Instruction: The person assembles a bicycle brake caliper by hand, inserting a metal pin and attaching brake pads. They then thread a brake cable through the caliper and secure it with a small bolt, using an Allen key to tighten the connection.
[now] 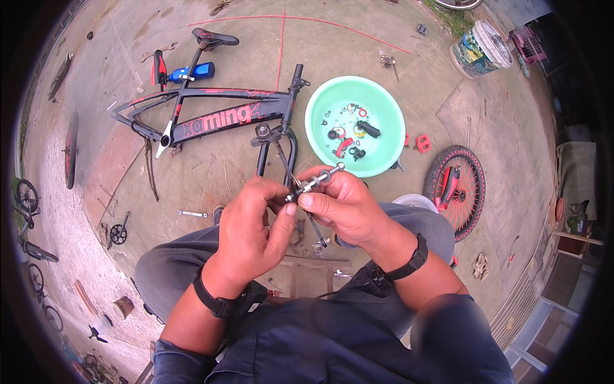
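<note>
In front of my knees, both hands pinch a threaded metal axle (314, 184) with nuts and washers along it. My left hand (256, 227) closes thumb and fingers at its lower end, against a thin dark metal bar that crosses it. My right hand (345, 205) grips the axle's middle between thumb and fingers, with its upper end sticking out. The dark bar (281, 153) has a bolted fitting at its far end and a smaller bolt end near my lap. My fingers hide where bar and axle meet. Beyond lies a black and red bicycle frame (224, 121).
A mint-green basin (320, 150) ahead to the right holds small bicycle parts. Further right are a red pedal (423, 143), a red-rimmed wheel (455, 192) and a paint bucket (481, 50). On the left lie a wrench (192, 214), a chainring crank (119, 232) and a chain (151, 169).
</note>
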### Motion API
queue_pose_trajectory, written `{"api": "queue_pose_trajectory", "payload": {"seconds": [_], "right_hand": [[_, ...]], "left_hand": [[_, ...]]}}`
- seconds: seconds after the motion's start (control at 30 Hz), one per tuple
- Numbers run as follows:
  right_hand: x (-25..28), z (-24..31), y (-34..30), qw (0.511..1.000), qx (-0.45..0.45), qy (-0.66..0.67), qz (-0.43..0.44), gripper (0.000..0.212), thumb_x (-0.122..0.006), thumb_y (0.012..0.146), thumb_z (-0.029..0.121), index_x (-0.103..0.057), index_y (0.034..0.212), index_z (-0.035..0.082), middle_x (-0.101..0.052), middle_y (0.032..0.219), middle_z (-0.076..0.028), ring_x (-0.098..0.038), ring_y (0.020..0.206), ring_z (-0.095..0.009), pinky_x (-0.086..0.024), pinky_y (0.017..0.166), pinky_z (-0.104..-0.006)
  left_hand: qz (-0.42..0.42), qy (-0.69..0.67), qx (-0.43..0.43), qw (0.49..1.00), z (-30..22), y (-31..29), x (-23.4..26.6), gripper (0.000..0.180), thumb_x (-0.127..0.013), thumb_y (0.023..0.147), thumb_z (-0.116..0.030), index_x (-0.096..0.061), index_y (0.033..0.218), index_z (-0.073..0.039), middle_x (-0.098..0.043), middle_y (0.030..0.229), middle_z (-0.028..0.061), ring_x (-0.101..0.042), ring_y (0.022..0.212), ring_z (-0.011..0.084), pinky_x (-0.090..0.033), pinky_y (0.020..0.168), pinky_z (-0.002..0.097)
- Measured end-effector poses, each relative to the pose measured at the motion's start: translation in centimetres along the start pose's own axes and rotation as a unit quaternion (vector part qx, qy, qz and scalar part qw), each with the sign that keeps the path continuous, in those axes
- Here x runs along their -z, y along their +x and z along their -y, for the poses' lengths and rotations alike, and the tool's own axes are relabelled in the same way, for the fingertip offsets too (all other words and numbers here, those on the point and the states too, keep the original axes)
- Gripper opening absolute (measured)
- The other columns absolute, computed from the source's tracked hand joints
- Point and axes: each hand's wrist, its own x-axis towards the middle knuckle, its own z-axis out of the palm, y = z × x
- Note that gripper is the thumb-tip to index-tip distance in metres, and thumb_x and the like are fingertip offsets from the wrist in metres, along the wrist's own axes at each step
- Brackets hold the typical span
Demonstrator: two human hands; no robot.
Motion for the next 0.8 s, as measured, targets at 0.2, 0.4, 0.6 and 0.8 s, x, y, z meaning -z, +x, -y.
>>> {"api": "queue_pose_trajectory", "payload": {"seconds": [0.2,0.4,0.6,0.8], "right_hand": [[-0.1,0.2,0.1,1.0,-0.004,-0.007,0.003,0.028,-0.064,0.096,0.012,-0.057,0.121,0.003,-0.062,0.092,0.001,-0.042,0.063,-0.001,-0.03,0.05,-0.019],[-0.1,-0.1,-0.1,1.0,0.0,-0.02,-0.01,0.03,-0.065,0.096,0.015,-0.057,0.122,0.002,-0.061,0.091,0.002,-0.041,0.064,-0.001,-0.029,0.052,-0.0192],[-0.1,-0.1,0.1,0.999,0.015,-0.033,-0.004,0.028,-0.066,0.096,0.017,-0.06,0.118,0.002,-0.06,0.089,0.003,-0.041,0.065,-0.001,-0.029,0.052,-0.0193],[0.0,0.2,0.1,0.999,0.016,-0.027,0.013,0.026,-0.066,0.095,0.019,-0.061,0.113,0.001,-0.062,0.091,0.002,-0.049,0.076,-0.003,-0.038,0.065,-0.0205]], "left_hand": [[-0.013,0.039,-0.046,0.998,0.6,0.5,0.1,0.021,-0.068,0.087,-0.003,-0.053,0.103,-0.002,-0.061,0.081,0.0104,-0.06,0.06,0.02,-0.044,0.05,0.0309],[-0.02,-0.003,-0.012,1.0,0.7,-0.3,-0.3,0.021,-0.068,0.087,0.0,-0.054,0.102,-0.002,-0.06,0.082,0.0096,-0.059,0.061,0.0175,-0.043,0.051,0.028],[-0.028,-0.038,-0.01,0.999,1.2,-0.6,-0.5,0.021,-0.066,0.088,0.001,-0.053,0.104,-0.002,-0.06,0.085,0.0091,-0.058,0.063,0.015,-0.043,0.053,0.0261],[-0.018,-0.043,0.02,0.999,1.4,-0.8,-0.3,0.018,-0.065,0.092,0.0,-0.054,0.106,-0.001,-0.059,0.086,0.0069,-0.058,0.069,0.0116,-0.044,0.057,0.024]]}}
